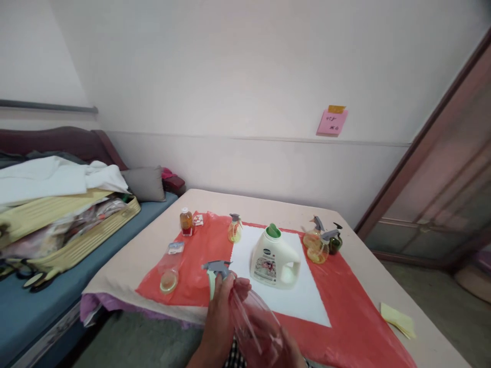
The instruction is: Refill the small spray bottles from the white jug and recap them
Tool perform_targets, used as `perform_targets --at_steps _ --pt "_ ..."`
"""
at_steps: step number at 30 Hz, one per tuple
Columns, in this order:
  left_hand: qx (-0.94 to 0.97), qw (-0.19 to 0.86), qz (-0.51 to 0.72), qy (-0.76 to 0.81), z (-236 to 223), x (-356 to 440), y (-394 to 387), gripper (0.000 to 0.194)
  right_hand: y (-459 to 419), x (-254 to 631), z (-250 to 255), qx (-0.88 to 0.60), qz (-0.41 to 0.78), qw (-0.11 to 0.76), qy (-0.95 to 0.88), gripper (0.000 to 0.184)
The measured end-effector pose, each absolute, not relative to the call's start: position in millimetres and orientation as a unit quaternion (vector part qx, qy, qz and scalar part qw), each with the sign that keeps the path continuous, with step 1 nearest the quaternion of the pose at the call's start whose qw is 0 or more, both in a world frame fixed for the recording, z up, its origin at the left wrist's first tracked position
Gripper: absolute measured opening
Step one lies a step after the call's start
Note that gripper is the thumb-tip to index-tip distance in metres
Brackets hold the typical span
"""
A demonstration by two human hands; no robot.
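Note:
Close in front of me is a clear spray bottle [256,319] with a grey trigger head [217,267], tilted so its head points away to the left. My left hand [222,309] is wrapped around its neck just under the head. Lower down, my right hand [287,347] holds the body near its base; that hand is partly seen through the clear wall. Just beyond stands a white jug [268,260] with a green opening [272,231], upright on a white sheet [303,301].
Red plastic [345,301] covers part of the table [253,200]. Several other spray bottles [235,229] stand toward the back and right. An amber bottle [186,223] and a clear container [169,281] sit left; a yellow cloth [397,318] lies right. A bed [126,230] adjoins the table.

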State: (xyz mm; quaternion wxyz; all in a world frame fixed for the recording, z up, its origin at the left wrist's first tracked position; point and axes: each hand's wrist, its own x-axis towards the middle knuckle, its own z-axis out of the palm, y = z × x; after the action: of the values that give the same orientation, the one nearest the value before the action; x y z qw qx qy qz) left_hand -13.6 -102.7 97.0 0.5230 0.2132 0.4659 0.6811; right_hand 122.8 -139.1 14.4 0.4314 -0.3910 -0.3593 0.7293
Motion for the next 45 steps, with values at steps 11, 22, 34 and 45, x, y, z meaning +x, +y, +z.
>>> perform_targets --at_steps 11,22,34,45 --pt "0.184 0.520 0.657 0.513 74.1 -16.2 -93.1 0.045 -132.8 128.6 12.2 -0.444 0.661 0.458 -0.394 0.092" --pt "0.256 0.442 0.619 0.597 76.5 -23.1 -73.9 0.051 -109.8 110.6 -9.5 -0.379 0.731 0.500 -0.266 0.097" --pt "0.280 0.378 0.669 0.576 53.1 -28.4 -21.1 0.041 -91.6 115.1 -9.7 -0.452 0.786 0.399 -0.136 0.087" --pt "0.371 0.218 0.647 0.629 -5.4 -60.3 123.7 0.024 -100.3 196.2 -21.8 -0.553 0.672 0.479 -0.113 0.051"
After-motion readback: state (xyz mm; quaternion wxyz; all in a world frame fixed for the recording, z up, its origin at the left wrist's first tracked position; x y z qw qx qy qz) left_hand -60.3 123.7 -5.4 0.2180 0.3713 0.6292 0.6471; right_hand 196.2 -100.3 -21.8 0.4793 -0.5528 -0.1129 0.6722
